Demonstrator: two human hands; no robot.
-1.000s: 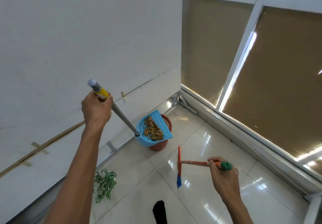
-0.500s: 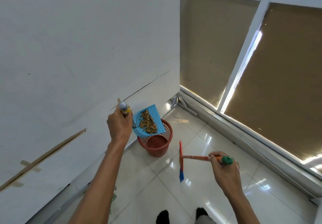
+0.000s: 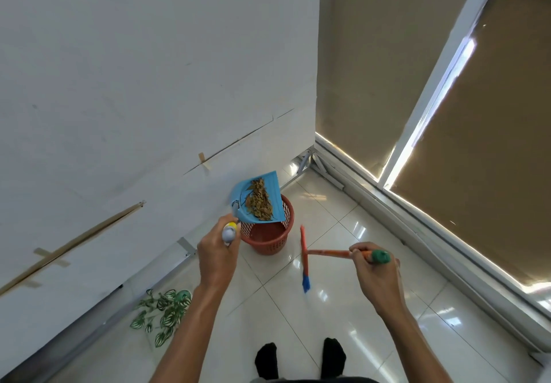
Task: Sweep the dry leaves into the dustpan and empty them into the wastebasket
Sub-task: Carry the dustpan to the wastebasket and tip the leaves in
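- Head view: The floor is shiny white tile [image 3: 343, 308]. A big white wall [image 3: 134, 84] stands on the left. Windows with brown roller blinds [image 3: 483, 156] run along the right, and bright light shows at their edges.
- A round red plastic wastebasket with mesh sides [image 3: 269, 239] stands on the floor near the corner, close to the wall.
- A green leafy plant sprig with striped leaves [image 3: 162, 314] lies on the floor by the wall.
- The left hand [image 3: 217, 256] is closed tight around the grey and yellow pole end of the blue plastic dustpan [image 3: 258, 197].
- The dustpan is tipped up over the wastebasket. Its low edge is above the basket's rim.
- The pile of dry brown leaves [image 3: 259, 200] sits inside the dustpan.
- The right hand [image 3: 377, 272] is wrapped around the orange handle of a small broom with a green end cap and blue bristles [image 3: 305, 257]. The broom hangs just right of the wastebasket.
- The dustpan's pole is mostly hidden behind the left hand.
- Two feet in black socks [image 3: 299, 358] show at the bottom, partly cut off.
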